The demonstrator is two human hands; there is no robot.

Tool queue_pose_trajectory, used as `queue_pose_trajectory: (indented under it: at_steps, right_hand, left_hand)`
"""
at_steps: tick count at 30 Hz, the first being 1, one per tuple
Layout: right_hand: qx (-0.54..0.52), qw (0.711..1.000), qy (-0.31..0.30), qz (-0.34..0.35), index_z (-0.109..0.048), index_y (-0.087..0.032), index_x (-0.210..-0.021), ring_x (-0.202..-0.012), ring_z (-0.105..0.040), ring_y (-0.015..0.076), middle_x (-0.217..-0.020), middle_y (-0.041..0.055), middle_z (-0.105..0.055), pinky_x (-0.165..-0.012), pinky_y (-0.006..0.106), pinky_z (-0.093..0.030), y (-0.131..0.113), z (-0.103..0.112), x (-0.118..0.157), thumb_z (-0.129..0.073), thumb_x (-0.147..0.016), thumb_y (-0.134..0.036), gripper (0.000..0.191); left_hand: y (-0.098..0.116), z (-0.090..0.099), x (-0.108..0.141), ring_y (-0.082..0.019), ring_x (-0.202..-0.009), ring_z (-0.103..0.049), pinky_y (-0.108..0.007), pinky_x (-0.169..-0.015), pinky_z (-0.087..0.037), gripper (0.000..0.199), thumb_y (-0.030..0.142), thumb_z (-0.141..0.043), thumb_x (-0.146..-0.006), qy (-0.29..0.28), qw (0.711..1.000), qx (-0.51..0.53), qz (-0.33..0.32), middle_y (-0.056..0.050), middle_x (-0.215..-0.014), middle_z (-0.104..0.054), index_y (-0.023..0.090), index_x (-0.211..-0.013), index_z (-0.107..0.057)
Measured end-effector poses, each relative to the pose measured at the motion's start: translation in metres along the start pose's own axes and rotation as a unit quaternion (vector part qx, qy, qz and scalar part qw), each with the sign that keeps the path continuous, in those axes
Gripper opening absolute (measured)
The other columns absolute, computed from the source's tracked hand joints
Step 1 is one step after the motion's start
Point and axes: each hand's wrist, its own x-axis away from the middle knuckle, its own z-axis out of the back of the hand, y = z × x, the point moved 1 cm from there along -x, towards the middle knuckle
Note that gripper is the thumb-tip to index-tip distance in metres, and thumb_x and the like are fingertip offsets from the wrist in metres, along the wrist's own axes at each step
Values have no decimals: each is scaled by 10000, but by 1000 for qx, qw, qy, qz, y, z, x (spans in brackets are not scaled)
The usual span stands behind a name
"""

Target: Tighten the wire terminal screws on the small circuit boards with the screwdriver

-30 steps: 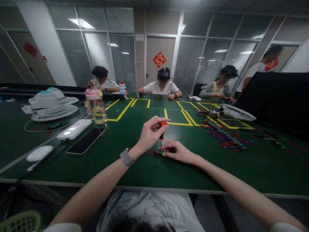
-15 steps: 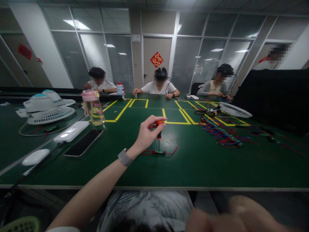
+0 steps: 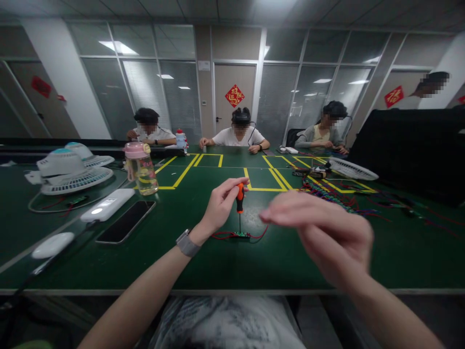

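Note:
My left hand (image 3: 225, 201), with a grey band at the wrist, is closed on an orange and black screwdriver (image 3: 240, 198) at its handle. The screwdriver stands upright, and its thin shaft reaches down to a small green circuit board (image 3: 241, 235) lying on the table. Red wires (image 3: 259, 233) run out from both ends of the board. My right hand (image 3: 327, 225) hovers nearer the camera, to the right of the screwdriver and apart from it. Its fingers stretch toward the left, slightly blurred, and I see nothing in them.
A phone (image 3: 126, 222), a white power bank (image 3: 108, 205), a drinking bottle (image 3: 141, 169) and white fans (image 3: 74, 169) occupy the left side. Bundled wired boards (image 3: 319, 191) lie at the right, before a black panel (image 3: 417, 155). Several people sit across the green table (image 3: 218, 271).
My right hand has risen from below the table edge to beside the screwdriver. The left hand keeps hold of the screwdriver, still upright over the board. The view has tilted slightly upward.

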Motion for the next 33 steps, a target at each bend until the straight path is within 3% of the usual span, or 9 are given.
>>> queue_pose_trajectory:
  at_steps: [1, 3, 6, 9, 14, 17, 22, 28, 33]
  right_hand:
    - [5, 998, 58, -8, -707, -276, -1018, -902, -652, 223, -943, 58, -709, -805, 389, -533, 19, -3, -19, -509, -923, -341, 229]
    - [22, 996, 68, -61, -713, -224, -958, -877, -646, 210, -918, 63, -709, -814, 373, -515, 61, -13, -40, -554, -896, -316, 194]
    - [-16, 984, -58, -169, -717, -175, -928, -849, -643, 201, -910, 77, -712, -782, 342, -510, 114, -31, -32, -613, -849, -351, 219]
    - [-28, 962, -171, -212, -709, -161, -981, -767, -616, 169, -886, 62, -691, -726, 303, -505, 137, -48, -7, -717, -754, -353, 298]
    - [-3, 948, -246, -204, -721, -156, -949, -680, -556, 131, -780, 23, -616, -624, 245, -464, 134, -68, 9, -720, -718, -200, 235]
    - [12, 950, -239, -199, -728, -150, -897, -667, -539, 125, -771, 22, -595, -610, 240, -444, 131, -72, 9, -687, -729, -145, 173]
    - [8, 952, -224, -210, -727, -156, -886, -668, -530, 124, -776, 22, -585, -605, 240, -434, 132, -73, 12, -682, -733, -140, 160]
    - [-3, 952, -225, -206, -727, -163, -897, -653, -520, 120, -776, 18, -573, -591, 240, -427, 132, -74, 14, -674, -749, -166, 157]
    - [-33, 961, -174, -213, -695, -178, -1019, -699, -554, 137, -798, 17, -608, -642, 261, -451, 126, -71, 6, -707, -760, -284, 280]
  left_hand:
    - [1, 0, 0, -154, -940, -634, -281, -837, -498, 283, 237, -465, -925, 0, 1000, -4, -2, -81, -1095, -653, 180, -1138, -641]
    - [3, 0, -2, -155, -958, -625, -266, -835, -494, 261, 231, -496, -911, 0, 1000, -18, -3, -78, -1059, -654, 176, -1112, -653]
    - [2, 1, -3, -131, -861, -609, -224, -733, -497, 190, 240, -571, -871, 6, 999, -35, -7, -56, -962, -617, 176, -1009, -684]
    - [0, 2, -4, -114, -812, -580, -198, -684, -486, 135, 246, -648, -816, 17, 999, -50, -16, -29, -900, -562, 181, -926, -694]
    - [0, 0, -2, -145, -923, -609, -246, -780, -510, 251, 283, -487, -919, -3, 1000, -21, 8, -68, -1065, -591, 192, -1068, -668]
    - [0, -1, -2, -154, -897, -636, -272, -790, -524, 270, 296, -495, -917, -6, 1000, 7, 23, -72, -1041, -634, 183, -1104, -653]
    - [-2, 1, -2, -130, -830, -602, -219, -715, -506, 161, 303, -637, -828, 53, 995, -81, -16, -39, -902, -598, 188, -911, -714]
    - [5, -4, -1, -183, -981, -642, -312, -837, -546, 298, 283, -470, -923, -4, 999, 27, 24, -99, -1141, -639, 163, -1128, -648]
    - [7, -4, -2, -165, -877, -673, -291, -809, -552, 245, 272, -595, -855, 12, 999, 12, 36, -79, -990, -689, 149, -1050, -675]
